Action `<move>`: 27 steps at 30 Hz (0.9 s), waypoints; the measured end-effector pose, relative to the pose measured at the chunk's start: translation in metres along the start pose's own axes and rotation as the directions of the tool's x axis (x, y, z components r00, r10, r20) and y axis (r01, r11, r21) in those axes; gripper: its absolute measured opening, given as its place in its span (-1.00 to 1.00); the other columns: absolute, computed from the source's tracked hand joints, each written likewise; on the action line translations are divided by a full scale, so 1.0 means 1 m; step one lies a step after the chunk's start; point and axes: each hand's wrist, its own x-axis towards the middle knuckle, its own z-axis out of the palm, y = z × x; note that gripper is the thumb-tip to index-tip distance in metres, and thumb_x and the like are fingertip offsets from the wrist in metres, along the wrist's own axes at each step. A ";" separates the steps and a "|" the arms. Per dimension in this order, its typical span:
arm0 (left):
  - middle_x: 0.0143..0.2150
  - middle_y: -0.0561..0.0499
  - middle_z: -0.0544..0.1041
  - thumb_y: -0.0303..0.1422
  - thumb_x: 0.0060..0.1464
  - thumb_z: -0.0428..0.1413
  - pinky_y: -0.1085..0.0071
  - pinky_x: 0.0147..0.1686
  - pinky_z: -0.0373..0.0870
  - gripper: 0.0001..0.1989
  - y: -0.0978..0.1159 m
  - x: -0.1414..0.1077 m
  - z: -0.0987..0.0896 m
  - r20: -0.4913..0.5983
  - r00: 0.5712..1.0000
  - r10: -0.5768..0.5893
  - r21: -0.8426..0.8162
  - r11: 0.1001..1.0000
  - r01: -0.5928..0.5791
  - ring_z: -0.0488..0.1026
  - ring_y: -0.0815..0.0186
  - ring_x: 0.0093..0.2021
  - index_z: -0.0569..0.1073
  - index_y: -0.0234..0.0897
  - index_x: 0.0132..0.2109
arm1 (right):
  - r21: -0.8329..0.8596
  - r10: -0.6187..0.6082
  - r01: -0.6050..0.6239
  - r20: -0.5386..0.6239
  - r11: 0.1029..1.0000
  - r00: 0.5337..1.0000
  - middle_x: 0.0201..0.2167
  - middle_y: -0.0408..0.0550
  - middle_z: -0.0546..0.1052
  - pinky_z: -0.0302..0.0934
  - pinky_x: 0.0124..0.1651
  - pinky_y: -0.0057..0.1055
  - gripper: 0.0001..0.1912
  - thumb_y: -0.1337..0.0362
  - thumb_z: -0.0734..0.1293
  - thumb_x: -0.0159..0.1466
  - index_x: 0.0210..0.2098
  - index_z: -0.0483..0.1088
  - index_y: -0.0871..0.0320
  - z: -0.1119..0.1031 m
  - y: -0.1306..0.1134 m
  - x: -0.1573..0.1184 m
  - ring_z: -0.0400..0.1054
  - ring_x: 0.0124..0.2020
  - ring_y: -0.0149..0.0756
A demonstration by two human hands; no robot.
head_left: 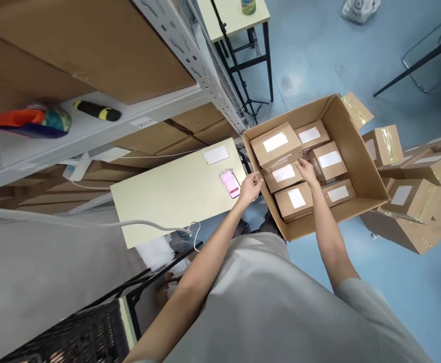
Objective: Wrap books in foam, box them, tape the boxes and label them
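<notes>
A large open carton (360,174) stands before me with several small cardboard boxes in it, most with a white label on top. One labelled box (275,143) at the far left sits higher than its neighbours. My left hand (251,186) is by the carton's left rim, its fingers loosely bent and apart, with nothing seen in them. My right hand (306,170) reaches inside, between the raised box and another labelled box (329,160). Its fingertips are drawn together near the raised box's corner; whether they hold anything is hidden.
On the left, a pale table (167,201) bears a phone (230,183) and a white label sheet (216,155). A metal shelf (148,113) with cartons rises beside it. More taped boxes (405,196) are piled right of the carton. A white cable (148,223) crosses the table.
</notes>
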 end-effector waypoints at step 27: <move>0.08 -0.18 0.77 -0.16 0.09 0.39 0.02 0.18 0.68 -0.80 -0.148 -0.243 -0.191 -0.464 0.885 -0.028 -0.606 0.739 -0.294 0.72 0.01 0.10 0.71 -0.18 -0.23 | 0.265 -0.362 0.263 0.466 0.927 0.807 0.10 0.17 0.77 0.45 0.43 0.11 -0.37 -0.28 0.53 0.29 0.08 0.63 0.07 0.205 -0.230 -0.276 0.66 0.21 0.06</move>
